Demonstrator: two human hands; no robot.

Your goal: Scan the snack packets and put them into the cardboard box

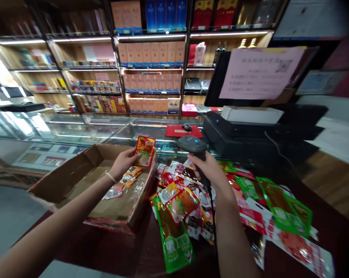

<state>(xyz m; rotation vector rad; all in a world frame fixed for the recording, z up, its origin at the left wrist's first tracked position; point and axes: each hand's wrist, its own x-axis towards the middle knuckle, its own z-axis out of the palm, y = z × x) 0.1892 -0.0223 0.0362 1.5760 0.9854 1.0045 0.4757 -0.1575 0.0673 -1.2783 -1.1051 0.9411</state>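
Note:
My left hand (124, 165) pinches a red-edged snack packet (145, 150) upright above the right side of an open cardboard box (84, 189). A few small packets (130, 176) lie inside that box. My right hand (205, 166) is wrapped round the handle of a dark barcode scanner (192, 143), whose head points left toward the held packet. From the scanner a black cable (212, 216) hangs down along my forearm. Beneath and around my right hand spreads a pile of snack packets (181, 204), among them a long green packet (174, 239).
Behind the box runs a glass display counter (104, 129). A monitor with a pink sheet (258, 73) stands over a black cash drawer (232, 135) at right. More packets (278, 204) lie right of my forearm. A computer mouse (186, 127) rests on a red mat. Shelves of boxed goods (151, 54) line the wall.

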